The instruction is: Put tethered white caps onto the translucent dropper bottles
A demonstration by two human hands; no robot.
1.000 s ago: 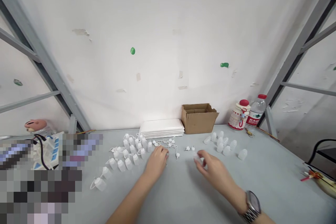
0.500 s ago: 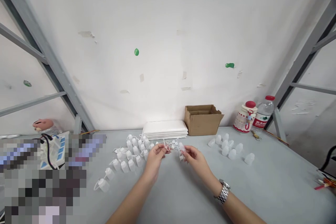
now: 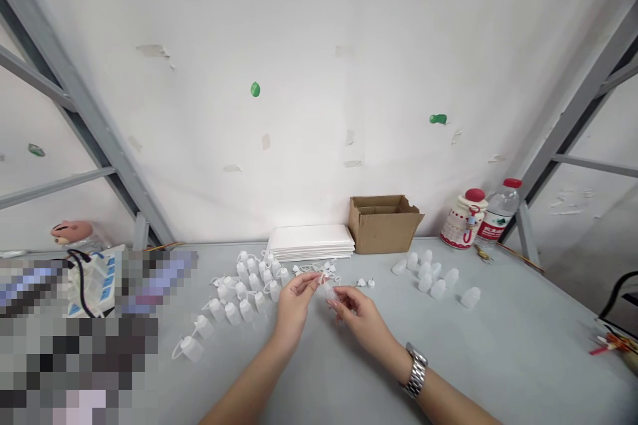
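My left hand (image 3: 293, 309) pinches a small white cap with a loop strap (image 3: 322, 277). Closed around a small translucent plastic bottle (image 3: 329, 291), my right hand (image 3: 363, 316) tilts it up against the cap. The two pieces meet between my fingertips; whether they are joined, I cannot tell. Left of my hands stand several capped bottles with loop straps (image 3: 232, 313). Loose white caps and straps (image 3: 329, 267) lie just beyond my fingers, and two caps (image 3: 366, 282) sit to their right. Several uncapped translucent bottles (image 3: 438, 289) are grouped farther right.
A stack of white flat boxes (image 3: 312, 243) and an open cardboard box (image 3: 385, 234) stand against the wall. At the back right are a red-lidded jar (image 3: 461, 222) and a water bottle (image 3: 498, 212). A power strip (image 3: 94, 282) lies at left.
My right hand has moved left with the bottle, bringing it against the cap in my left hand. Two loose caps behind my right hand have come into view.
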